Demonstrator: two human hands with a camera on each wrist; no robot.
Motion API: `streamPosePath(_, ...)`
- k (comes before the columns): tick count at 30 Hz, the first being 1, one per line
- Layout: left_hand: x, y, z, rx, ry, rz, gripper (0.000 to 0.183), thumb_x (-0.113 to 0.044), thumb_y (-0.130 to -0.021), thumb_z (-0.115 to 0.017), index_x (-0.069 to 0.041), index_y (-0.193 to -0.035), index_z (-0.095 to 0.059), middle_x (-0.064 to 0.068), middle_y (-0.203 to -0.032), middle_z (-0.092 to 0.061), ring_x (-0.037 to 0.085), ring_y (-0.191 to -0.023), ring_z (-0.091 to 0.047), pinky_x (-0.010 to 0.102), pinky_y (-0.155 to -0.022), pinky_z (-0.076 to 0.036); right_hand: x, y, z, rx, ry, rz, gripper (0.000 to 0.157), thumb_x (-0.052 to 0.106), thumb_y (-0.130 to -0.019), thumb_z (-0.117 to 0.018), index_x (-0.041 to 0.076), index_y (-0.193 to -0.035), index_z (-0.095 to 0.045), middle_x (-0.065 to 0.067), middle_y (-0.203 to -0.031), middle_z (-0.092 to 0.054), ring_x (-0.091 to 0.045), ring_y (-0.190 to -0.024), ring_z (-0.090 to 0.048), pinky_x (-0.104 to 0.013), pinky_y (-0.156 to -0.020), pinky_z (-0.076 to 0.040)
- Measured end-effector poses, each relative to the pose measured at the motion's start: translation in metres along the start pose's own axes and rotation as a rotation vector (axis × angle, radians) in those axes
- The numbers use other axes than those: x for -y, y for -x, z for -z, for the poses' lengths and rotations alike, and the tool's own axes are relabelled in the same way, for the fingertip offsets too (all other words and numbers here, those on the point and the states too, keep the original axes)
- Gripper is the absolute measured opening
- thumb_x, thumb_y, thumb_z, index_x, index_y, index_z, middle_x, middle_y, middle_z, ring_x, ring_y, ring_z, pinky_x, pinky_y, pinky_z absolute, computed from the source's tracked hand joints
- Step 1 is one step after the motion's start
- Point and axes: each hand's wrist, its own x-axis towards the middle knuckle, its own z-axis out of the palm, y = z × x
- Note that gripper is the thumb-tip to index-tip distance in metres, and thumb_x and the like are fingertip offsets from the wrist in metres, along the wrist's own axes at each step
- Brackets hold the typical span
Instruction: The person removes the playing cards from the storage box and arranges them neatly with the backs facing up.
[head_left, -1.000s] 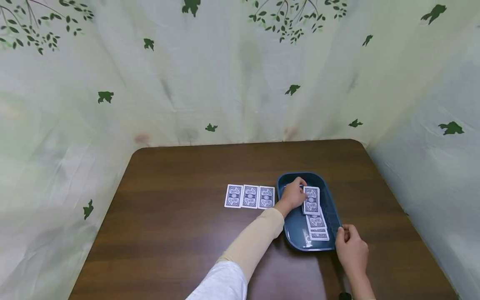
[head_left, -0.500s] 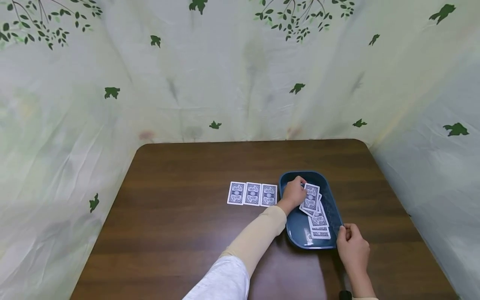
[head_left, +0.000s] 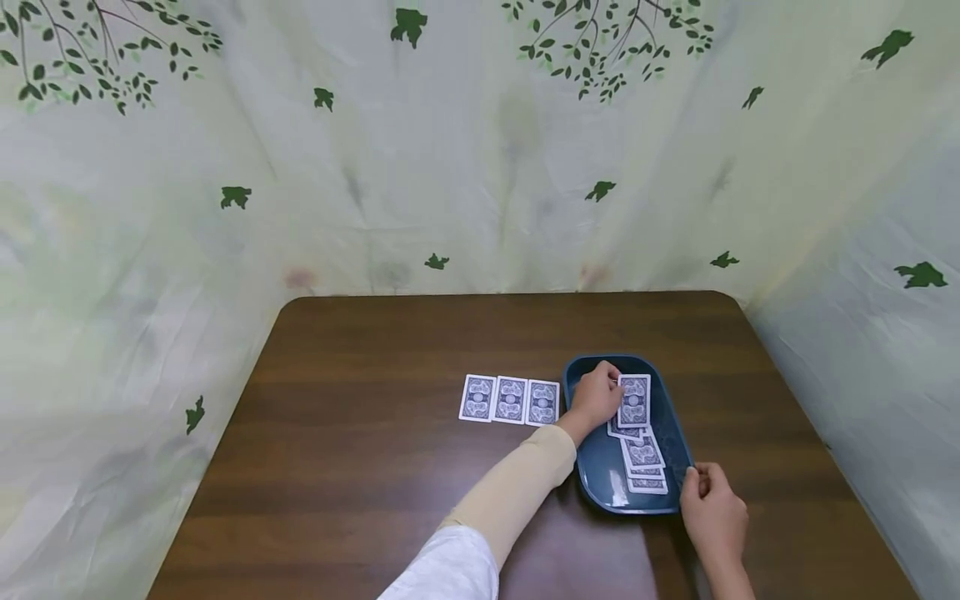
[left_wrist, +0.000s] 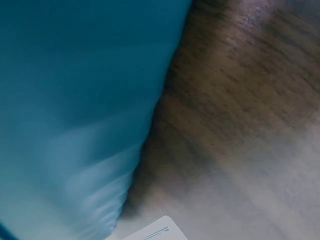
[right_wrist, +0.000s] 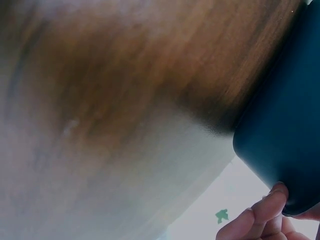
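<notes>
My left hand reaches over the blue tray and pinches the left edge of a playing card with a blue patterned back. Below that card, several more playing cards lie overlapping inside the tray, backs up. At the tray's near right corner, my right hand grips the rim between thumb and fingers. In the right wrist view those fingers curl at the corner of the tray. The left wrist view shows only the tray's outer wall and table, the hand being out of sight.
Three playing cards lie face down in a row on the brown table, just left of the tray. A card corner shows at the bottom of the left wrist view. A leaf-printed curtain hangs behind the table.
The pinched card tilts and then straightens over the others, and another card now shows beneath it. The lower cards are fanned slightly differently. My right hand stays on the rim. The head view shifts slightly.
</notes>
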Motion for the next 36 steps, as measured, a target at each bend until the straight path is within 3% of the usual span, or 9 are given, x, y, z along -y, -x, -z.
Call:
streamPosePath(6,-0.008,0.005,0.015,-0.044,0.113,-0.082,0.017,-0.011,-0.092,-0.065,-0.008,-0.109,-0.063,-0.002,-0.083,-0.068,0.005,-0.072,-0.059,0.018,-0.067,-0.047,0.000,0.003,0.002,0.018,0.005,-0.017,0.017,0.014,-0.093,-0.054,-0.001,-0.095,-0.063,-0.002,-0.063,-0.052,-0.031,-0.058,-0.051,-0.040,-0.053,-0.034)
streamPosePath(11,-0.006,0.021,0.029,-0.097,0.217,-0.135,0.018,-0.005,-0.089,-0.066,-0.003,-0.107,-0.063,0.003,-0.081,-0.069,0.006,-0.071,-0.062,0.017,-0.066,-0.048,-0.008,0.014,0.006,0.042,0.026,-0.028,0.016,0.014,-0.093,-0.054,0.000,-0.093,-0.062,-0.001,-0.062,-0.050,-0.029,-0.056,-0.050,-0.041,-0.052,-0.034)
streamPosePath(16,-0.013,0.024,0.071,-0.164,0.336,-0.176,0.021,0.000,-0.088,-0.065,0.002,-0.109,-0.063,0.012,-0.083,-0.070,0.010,-0.071,-0.061,0.019,-0.066,-0.049,-0.004,0.006,0.001,0.012,0.007,0.008,0.017,0.014,-0.093,-0.054,-0.001,-0.093,-0.062,-0.003,-0.063,-0.053,-0.030,-0.055,-0.050,-0.041,-0.051,-0.034)
streamPosePath(22,-0.004,0.036,0.125,-0.213,0.457,-0.120,0.029,0.004,-0.086,-0.062,0.005,-0.115,-0.063,0.018,-0.087,-0.068,0.014,-0.075,-0.060,0.022,-0.068,-0.049,-0.003,-0.002,-0.002,0.013,0.001,0.007,0.019,0.014,-0.094,-0.052,-0.002,-0.095,-0.062,-0.006,-0.065,-0.055,-0.033,-0.057,-0.051,-0.042,-0.052,-0.034)
streamPosePath(27,0.019,0.048,0.166,-0.275,0.450,-0.070,0.036,0.007,-0.083,-0.061,0.003,-0.119,-0.063,0.020,-0.091,-0.068,0.020,-0.078,-0.064,0.025,-0.070,-0.052,-0.001,-0.001,-0.004,0.017,-0.004,-0.014,0.020,0.015,-0.094,-0.052,-0.003,-0.096,-0.062,-0.008,-0.067,-0.057,-0.034,-0.059,-0.052,-0.043,-0.054,-0.034)
streamPosePath(36,0.095,0.069,0.224,-0.431,0.415,0.206,0.040,0.009,-0.086,-0.059,0.001,-0.125,-0.064,0.022,-0.092,-0.066,0.017,-0.076,-0.058,0.021,-0.061,-0.045,0.000,-0.001,-0.004,0.024,-0.001,-0.013,0.022,0.015,-0.095,-0.050,-0.004,-0.096,-0.062,-0.010,-0.067,-0.057,-0.035,-0.061,-0.053,-0.043,-0.055,-0.035)
